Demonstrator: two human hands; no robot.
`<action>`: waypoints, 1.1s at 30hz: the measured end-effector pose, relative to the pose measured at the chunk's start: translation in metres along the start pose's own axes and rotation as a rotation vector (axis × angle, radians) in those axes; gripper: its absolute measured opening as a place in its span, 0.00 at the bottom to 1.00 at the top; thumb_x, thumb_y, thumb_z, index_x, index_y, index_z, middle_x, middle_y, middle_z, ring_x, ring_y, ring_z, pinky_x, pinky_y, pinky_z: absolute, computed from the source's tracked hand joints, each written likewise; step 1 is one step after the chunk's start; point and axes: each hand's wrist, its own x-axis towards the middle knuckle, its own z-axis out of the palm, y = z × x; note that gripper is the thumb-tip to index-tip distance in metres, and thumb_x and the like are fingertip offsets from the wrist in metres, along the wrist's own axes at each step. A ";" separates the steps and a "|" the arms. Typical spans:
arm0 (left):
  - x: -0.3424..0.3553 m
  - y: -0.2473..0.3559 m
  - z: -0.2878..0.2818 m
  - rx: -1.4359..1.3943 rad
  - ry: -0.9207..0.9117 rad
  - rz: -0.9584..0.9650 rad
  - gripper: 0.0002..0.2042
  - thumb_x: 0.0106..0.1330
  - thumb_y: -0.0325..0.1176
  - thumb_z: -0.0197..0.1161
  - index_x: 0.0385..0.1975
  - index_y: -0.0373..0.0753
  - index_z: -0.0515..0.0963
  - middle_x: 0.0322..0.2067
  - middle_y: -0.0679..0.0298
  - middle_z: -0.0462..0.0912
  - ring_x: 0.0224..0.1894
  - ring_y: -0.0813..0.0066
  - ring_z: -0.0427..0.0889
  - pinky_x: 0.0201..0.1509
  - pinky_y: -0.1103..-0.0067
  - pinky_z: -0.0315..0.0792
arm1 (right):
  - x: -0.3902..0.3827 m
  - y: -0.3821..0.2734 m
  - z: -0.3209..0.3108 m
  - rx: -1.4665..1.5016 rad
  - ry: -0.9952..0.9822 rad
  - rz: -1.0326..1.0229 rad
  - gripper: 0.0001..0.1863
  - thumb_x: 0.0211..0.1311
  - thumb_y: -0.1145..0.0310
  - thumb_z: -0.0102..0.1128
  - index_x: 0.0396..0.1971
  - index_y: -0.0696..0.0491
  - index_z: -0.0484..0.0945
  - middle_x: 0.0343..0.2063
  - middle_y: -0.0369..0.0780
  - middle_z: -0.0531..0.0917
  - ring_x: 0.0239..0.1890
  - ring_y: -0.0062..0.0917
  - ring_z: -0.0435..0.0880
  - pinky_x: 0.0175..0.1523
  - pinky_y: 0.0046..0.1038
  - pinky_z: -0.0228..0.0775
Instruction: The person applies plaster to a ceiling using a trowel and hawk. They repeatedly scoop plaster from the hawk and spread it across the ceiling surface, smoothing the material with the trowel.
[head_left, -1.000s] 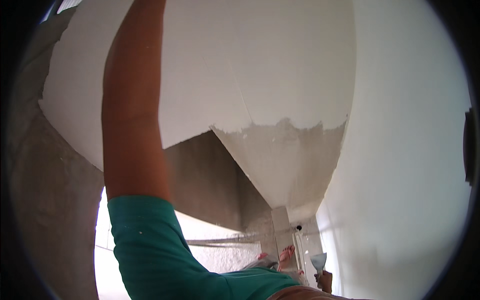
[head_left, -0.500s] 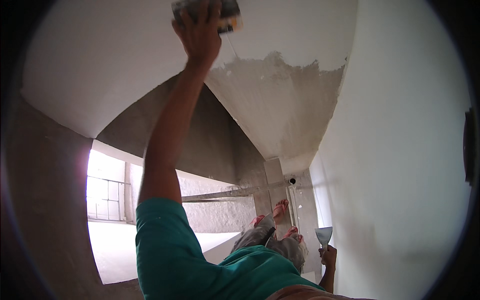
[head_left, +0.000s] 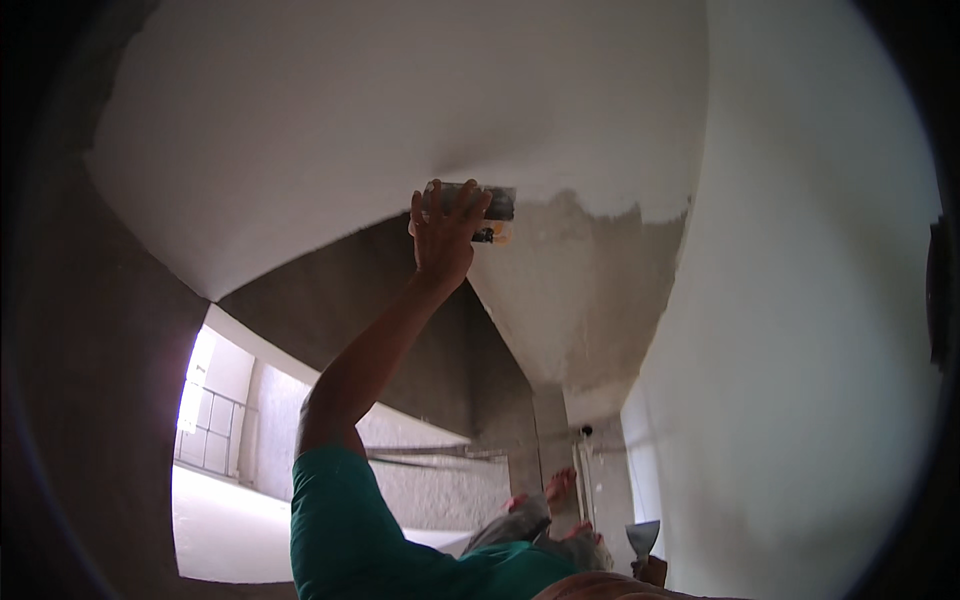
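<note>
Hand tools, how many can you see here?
2: a dark flat tool in the left hand, upper middle, and a scraper in the right hand, bottom right. Others may be hidden.

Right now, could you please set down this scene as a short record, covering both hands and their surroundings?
Left hand: raised, fingers spread over a flat dark tool
Tool position: near where a white surface meets a grey-brown patch; contact unclear
Right hand: low in the picture, holding a wide-bladed scraper, blade up
Right side: pale wall
Left side: bright opening with a metal grille
Below: feet, partly visible
</note>
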 end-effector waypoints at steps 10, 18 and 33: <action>0.125 -0.081 -0.194 0.002 0.297 -0.006 0.33 0.50 0.16 0.59 0.60 0.51 0.71 0.58 0.67 0.75 0.59 0.54 0.73 0.59 0.61 0.67 | 0.085 -0.034 0.052 0.100 -0.044 -0.051 0.13 0.59 0.59 0.62 0.32 0.55 0.82 0.17 0.41 0.80 0.18 0.27 0.73 0.25 0.36 0.63; 0.266 -0.176 -0.201 0.278 0.772 0.062 0.35 0.52 0.17 0.59 0.63 0.48 0.66 0.60 0.65 0.73 0.61 0.56 0.71 0.62 0.58 0.65 | 0.107 -0.072 0.046 -0.408 0.140 -0.414 0.14 0.59 0.58 0.62 0.30 0.54 0.81 0.20 0.46 0.82 0.21 0.37 0.77 0.28 0.40 0.66; 0.268 -0.164 -0.119 0.398 0.613 0.032 0.27 0.60 0.27 0.57 0.62 0.50 0.68 0.63 0.70 0.70 0.59 0.50 0.72 0.60 0.52 0.63 | 0.097 -0.107 0.023 -0.043 -0.061 -0.255 0.17 0.59 0.55 0.62 0.31 0.55 0.82 0.27 0.50 0.83 0.28 0.46 0.80 0.34 0.44 0.70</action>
